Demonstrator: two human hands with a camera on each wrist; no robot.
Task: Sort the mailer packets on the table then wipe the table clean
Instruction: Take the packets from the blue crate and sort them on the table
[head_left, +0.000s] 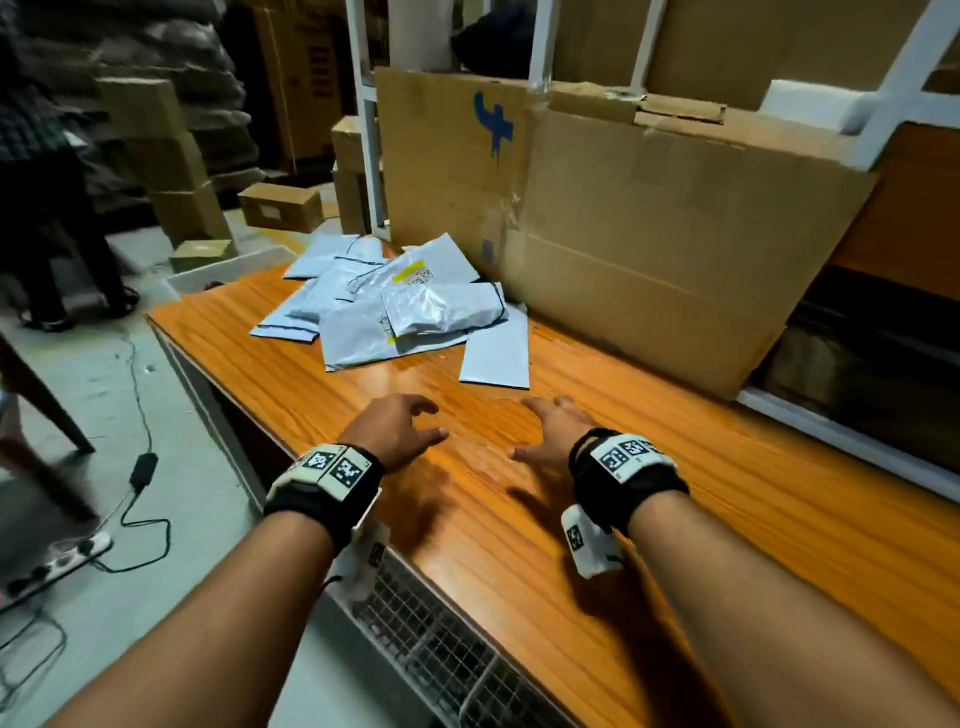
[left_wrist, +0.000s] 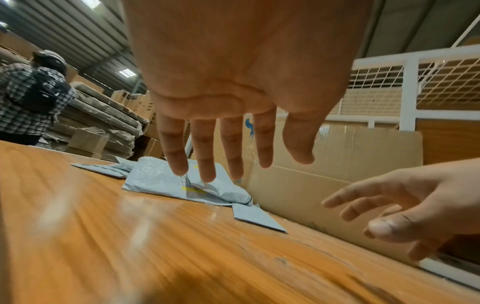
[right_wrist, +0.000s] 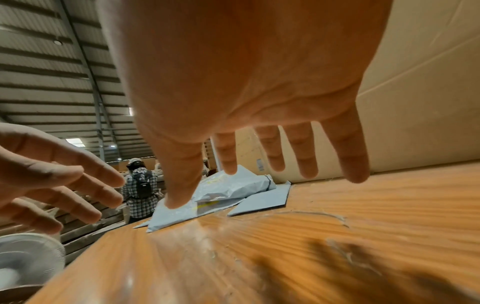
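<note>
Hands over bare tabletop, nothing held; left hand (head_left: 397, 428) and right hand (head_left: 553, 434) both palm-down with fingers spread and relaxed, side by side, near each other but apart; neither touches a packet. Mailer packets (head_left: 395, 306) lie in a loose overlapping heap at the far end of the wooden table (head_left: 727, 509), well ahead of both hands; heap butts up against the flattened cardboard sheet (head_left: 649, 234) propped along the table's right edge, which probably stops them sliding off that side. One flat grey packet (head_left: 496, 353) sits apart at the near edge of the heap, closest to the right hand; topmost one is a crinkled glossy mailer (head_left: 441, 306). Judgement: sorting not started, pile unsorted; spread-fingered posture reads as a two-handed reach toward the heap. No cloth visible in any view; wipe step is far off. Risk: slick poly mailers, overlapped; grabbing one may drag its neighbours. Background: person in a checked shirt (left_wrist: 33, 98), well clear.
</note>
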